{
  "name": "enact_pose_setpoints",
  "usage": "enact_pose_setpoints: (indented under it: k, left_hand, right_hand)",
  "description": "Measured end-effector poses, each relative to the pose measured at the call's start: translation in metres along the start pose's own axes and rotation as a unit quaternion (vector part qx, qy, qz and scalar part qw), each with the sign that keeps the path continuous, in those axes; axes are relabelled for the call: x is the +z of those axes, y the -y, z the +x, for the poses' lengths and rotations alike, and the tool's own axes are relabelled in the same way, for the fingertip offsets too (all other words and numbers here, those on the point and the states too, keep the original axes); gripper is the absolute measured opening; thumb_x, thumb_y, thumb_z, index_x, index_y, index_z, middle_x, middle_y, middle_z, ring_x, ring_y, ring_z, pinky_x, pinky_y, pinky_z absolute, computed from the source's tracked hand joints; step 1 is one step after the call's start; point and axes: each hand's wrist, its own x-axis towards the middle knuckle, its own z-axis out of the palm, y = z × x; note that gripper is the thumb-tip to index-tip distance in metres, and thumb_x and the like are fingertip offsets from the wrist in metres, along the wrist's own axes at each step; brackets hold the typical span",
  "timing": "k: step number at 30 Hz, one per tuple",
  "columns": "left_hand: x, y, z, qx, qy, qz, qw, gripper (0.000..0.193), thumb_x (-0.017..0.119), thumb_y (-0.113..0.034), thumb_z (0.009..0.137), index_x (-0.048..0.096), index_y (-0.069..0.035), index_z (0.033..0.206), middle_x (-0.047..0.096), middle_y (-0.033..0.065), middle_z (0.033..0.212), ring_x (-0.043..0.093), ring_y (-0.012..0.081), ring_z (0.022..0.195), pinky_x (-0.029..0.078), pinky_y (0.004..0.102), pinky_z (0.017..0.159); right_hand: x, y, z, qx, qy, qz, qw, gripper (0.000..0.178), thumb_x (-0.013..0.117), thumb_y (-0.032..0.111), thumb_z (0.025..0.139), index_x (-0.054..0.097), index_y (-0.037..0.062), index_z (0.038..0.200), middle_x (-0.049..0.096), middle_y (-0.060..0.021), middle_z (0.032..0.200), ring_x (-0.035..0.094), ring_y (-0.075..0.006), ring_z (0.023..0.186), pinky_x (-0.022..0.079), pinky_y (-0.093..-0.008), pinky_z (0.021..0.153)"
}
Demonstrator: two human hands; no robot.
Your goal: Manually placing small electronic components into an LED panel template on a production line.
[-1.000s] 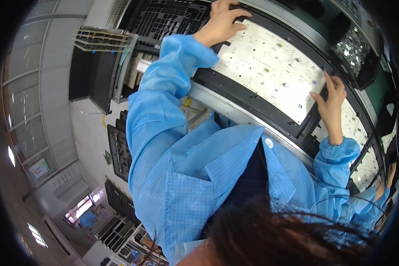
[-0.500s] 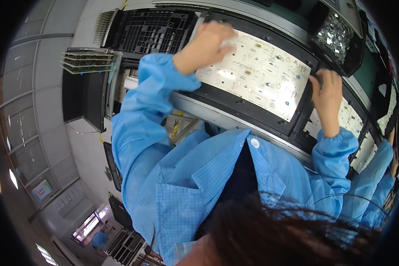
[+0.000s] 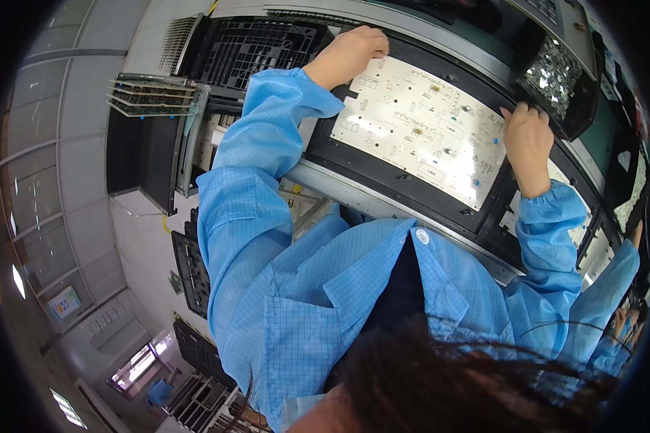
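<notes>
A white circuit board (image 3: 419,130) with small mounted parts lies in a black carrier frame (image 3: 383,180) on the conveyor line in front of me. My left hand (image 3: 350,52) grips the board's far left corner, fingers curled over its edge. My right hand (image 3: 527,137) holds the board's right edge, fingers over the top. Both arms are in light blue sleeves. The board sits roughly flat inside the frame.
A black slotted tray (image 3: 260,47) stands left of the board. A rack of green boards (image 3: 152,94) sits on a dark cabinet at the left. A black bin of shiny small parts (image 3: 556,76) is at the upper right. Another white board (image 3: 592,238) follows on the line, with another person's blue sleeve (image 3: 614,274) beside it.
Both hands have stayed on the board's two ends while the view shifted, bringing the board and frame lower and more central. The board appears settled lower into the black frame.
</notes>
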Motion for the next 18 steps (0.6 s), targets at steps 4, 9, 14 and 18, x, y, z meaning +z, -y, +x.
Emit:
enact_pose_setpoints:
  k: [4, 9, 14, 18]
  left_hand:
    - [-0.016, -0.001, -0.004, 0.001, -0.054, -0.027, 0.998, 0.016, 0.063, -0.01, 0.09, 0.07, -0.005, 0.104, 0.066, 0.0096, 0.114, 0.063, 0.0279, 0.104, 0.052, 0.0342, 0.092]
    - [-0.029, 0.0, -0.05, -0.037, -0.023, -0.003, 0.999, 0.026, 0.072, -0.023, 0.086, 0.071, -0.009, 0.108, 0.064, 0.0111, 0.116, 0.061, 0.03, 0.109, 0.052, 0.0384, 0.089]
    - [-0.008, -0.01, -0.048, -0.115, -0.078, -0.06, 0.988, 0.037, 0.076, -0.028, 0.082, 0.07, -0.005, 0.11, 0.062, 0.0144, 0.114, 0.057, 0.0342, 0.11, 0.048, 0.0403, 0.095]
    - [0.003, -0.001, -0.045, -0.11, -0.11, -0.046, 0.987, 0.021, 0.078, -0.016, 0.076, 0.072, -0.004, 0.092, 0.065, 0.0133, 0.099, 0.062, 0.0339, 0.095, 0.051, 0.0412, 0.085]
  right_hand:
    - [-0.02, 0.038, 0.036, -0.145, -0.129, 0.133, 0.972, 0.023, 0.067, 0.016, 0.088, 0.058, -0.0005, 0.101, 0.064, -0.016, 0.087, 0.061, -0.0361, 0.091, 0.051, -0.0398, 0.074]
    - [0.0, 0.058, 0.059, -0.285, -0.085, 0.4, 0.867, 0.015, 0.064, 0.005, 0.087, 0.064, -0.0015, 0.101, 0.063, -0.0159, 0.092, 0.06, -0.0369, 0.093, 0.049, -0.0381, 0.086]
    - [0.012, 0.044, 0.061, -0.246, -0.007, 0.445, 0.861, 0.011, 0.061, 0.001, 0.088, 0.067, -0.003, 0.096, 0.065, -0.0169, 0.097, 0.061, -0.0357, 0.097, 0.048, -0.0368, 0.09]
    - [-0.013, 0.032, 0.044, -0.266, -0.14, 0.404, 0.864, 0.024, 0.06, 0.003, 0.091, 0.065, 0.0006, 0.114, 0.066, -0.0168, 0.111, 0.062, -0.035, 0.104, 0.047, -0.0358, 0.094]
